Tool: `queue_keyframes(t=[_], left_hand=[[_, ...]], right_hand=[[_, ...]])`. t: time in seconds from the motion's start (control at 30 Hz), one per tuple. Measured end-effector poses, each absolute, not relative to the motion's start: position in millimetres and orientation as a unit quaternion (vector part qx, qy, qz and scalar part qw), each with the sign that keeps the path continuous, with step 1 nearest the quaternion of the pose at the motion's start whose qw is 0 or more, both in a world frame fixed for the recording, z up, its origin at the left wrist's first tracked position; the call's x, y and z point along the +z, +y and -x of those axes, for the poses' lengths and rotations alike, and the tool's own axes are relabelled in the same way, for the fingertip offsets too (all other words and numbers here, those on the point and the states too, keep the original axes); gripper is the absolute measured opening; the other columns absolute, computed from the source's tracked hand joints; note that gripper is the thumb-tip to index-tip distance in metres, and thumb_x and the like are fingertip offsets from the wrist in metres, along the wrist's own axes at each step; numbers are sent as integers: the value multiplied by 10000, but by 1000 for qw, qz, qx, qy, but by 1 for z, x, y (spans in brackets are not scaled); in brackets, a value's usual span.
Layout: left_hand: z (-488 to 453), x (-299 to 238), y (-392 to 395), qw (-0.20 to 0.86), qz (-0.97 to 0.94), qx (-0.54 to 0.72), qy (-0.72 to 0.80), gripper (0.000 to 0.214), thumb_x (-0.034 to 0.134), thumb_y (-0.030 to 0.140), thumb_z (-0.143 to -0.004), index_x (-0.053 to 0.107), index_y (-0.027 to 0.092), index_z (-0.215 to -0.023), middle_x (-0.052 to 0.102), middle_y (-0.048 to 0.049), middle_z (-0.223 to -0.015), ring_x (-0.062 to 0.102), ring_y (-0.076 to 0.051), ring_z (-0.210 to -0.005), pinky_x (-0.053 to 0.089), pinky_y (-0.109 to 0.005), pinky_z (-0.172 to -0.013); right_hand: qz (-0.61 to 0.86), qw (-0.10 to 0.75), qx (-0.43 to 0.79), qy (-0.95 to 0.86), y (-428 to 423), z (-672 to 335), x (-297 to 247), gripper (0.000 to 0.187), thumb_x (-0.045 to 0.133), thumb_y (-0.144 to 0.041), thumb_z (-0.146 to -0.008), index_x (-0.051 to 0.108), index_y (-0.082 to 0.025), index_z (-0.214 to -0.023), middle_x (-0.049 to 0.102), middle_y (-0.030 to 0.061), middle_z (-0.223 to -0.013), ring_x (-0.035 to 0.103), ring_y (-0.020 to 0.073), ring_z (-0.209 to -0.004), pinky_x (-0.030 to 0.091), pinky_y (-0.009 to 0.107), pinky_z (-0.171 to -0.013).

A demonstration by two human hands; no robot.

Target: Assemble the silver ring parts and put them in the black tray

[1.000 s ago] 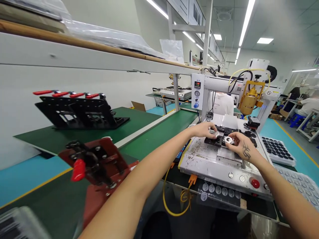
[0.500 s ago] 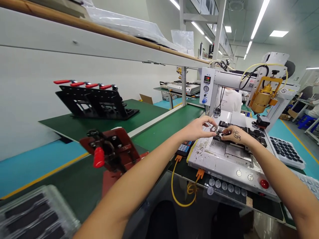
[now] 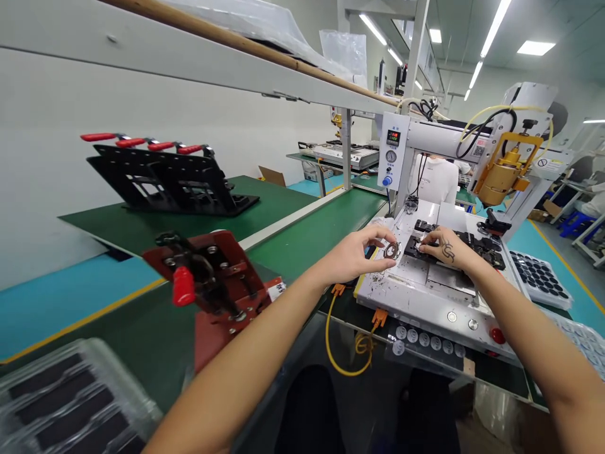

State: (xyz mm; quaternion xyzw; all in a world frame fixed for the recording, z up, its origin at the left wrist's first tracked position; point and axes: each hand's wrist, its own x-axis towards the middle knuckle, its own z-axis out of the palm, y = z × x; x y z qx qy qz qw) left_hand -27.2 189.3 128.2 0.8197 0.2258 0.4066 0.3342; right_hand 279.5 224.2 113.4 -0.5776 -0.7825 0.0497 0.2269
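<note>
Between the thumb and fingers of my left hand [image 3: 362,253] is a small round ring-shaped metal part [image 3: 392,250], held upright by its edge over the machine's white bed. My right hand [image 3: 442,244] reaches to the left end of a black fixture [image 3: 472,246] on that bed. Its thumb and index finger are pinched together at the fixture; whatever they grip is too small to make out. Above and behind, a gold dispensing head [image 3: 498,180] hangs from the white bench machine [image 3: 439,146].
A red clamp fixture [image 3: 212,271] stands left of my forearm, and a black fixture with red handles [image 3: 161,180] sits farther back. At right lies a tray of black discs [image 3: 539,277]. A yellow cable [image 3: 331,353] loops below the bench edge. Another person [image 3: 437,181] is behind the machine.
My left hand has drawn away left from the fixture with the ring-shaped part. My right hand stays at the fixture. The view has shifted slightly.
</note>
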Motion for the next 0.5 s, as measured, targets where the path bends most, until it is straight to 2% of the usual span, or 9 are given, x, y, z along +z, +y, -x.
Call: queue_keyframes(t=[0.1,0.17,0.23,0.33,0.4,0.5], left_hand=[[23,127,176,341,-808,411,249,390,834,369,-850,719,219,-1191,722,-118,-1284,697,-254,-1129,593,-489,-1046],[23,123,161,351,-799,421,248,407,846,352,-845,716,209,-1203,737,-128,-1282,704,-256,-1130,593,-481,-1054],[27,113,142,376,-781,435,244,423,856,343,-850,693,196,-1211,761,-138,-1250,729,-257,-1119,600,-469,-1059],[43,88,112,409,-748,443,275,451,868,367,-862,656,198,-1221,794,-133,-1160,775,-262,-1048,646,-440,-987],[53,67,97,407,-737,439,313,463,890,384,-839,665,211,-1205,800,-121,-1134,787,-267,-1023,668,-413,-933],[57,41,83,413,-735,415,342,448,889,375,-827,682,221,-1193,800,-95,-1101,790,-252,-984,674,-380,-895]], right_hand=[[583,254,29,-771,210,-277,122,220,825,-388,-916,870,-199,-1019,746,126,-977,673,324,-1004,511,441,-944],[588,287,4,-756,181,-286,128,328,720,-424,-999,830,-181,-1189,741,157,-1087,653,340,-1095,491,474,-1014],[591,344,-33,-729,135,-304,128,369,611,-434,-1064,778,-187,-1281,729,151,-1161,646,314,-1108,484,466,-1039],[613,457,-115,-635,50,-338,107,277,618,-436,-1061,781,-225,-1135,729,80,-1022,646,257,-934,515,408,-911],[668,467,-154,-559,0,-358,80,274,653,-469,-1032,758,-216,-1026,696,60,-920,612,246,-842,498,395,-818],[726,451,-165,-493,-43,-382,33,403,727,-605,-949,701,-203,-952,662,72,-917,580,267,-857,478,417,-802]])
